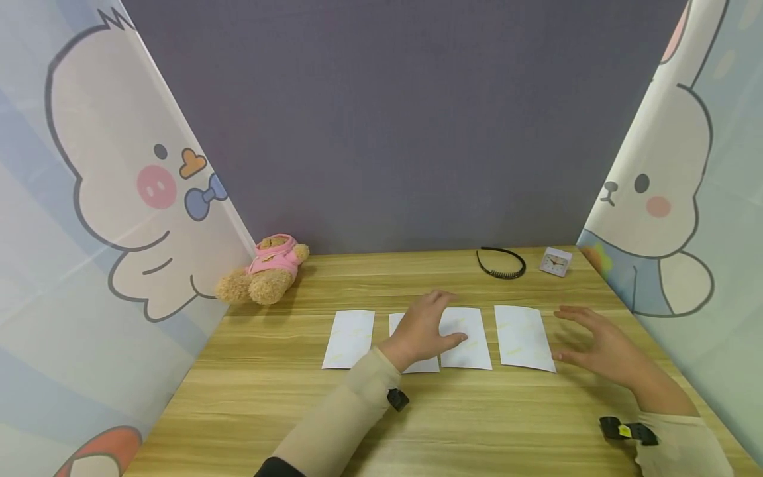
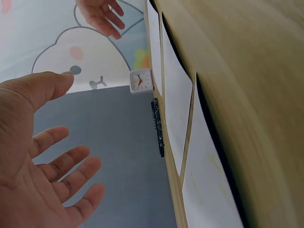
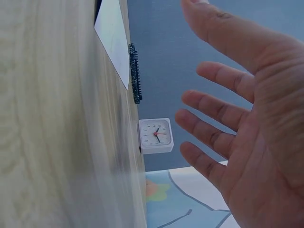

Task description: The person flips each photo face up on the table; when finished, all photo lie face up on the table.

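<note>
Four white sheets of paper [image 1: 467,338] lay in a row across the middle of the wood-grain table [image 1: 477,417], with narrow gaps between them; they bore faint yellow marks, too blurred to make out for certain. The left hand [image 1: 420,331] hung above the second and third sheets from the left, its thumb stretched apart from its fingers and its palm bare; hand and sleeve [image 1: 342,417] hid much of the second sheet. The right hand [image 1: 602,348] was raised over the table just right of the fourth sheet, its fingers loosely bent and spread, its thumb held away from them. The two hands were well apart from each other. Behind the sheets, toward the right, a black toothed headband [image 1: 503,274] lay near a small, pale square clock [image 1: 556,262]. A teddy bear [image 1: 271,268] in a pink hooded top lay at the table's far left corner. A dark grey panel [image 1: 405,126] rose along the back edge, and a panel printed with a white rabbit [image 1: 673,199] stood at the right.
</note>
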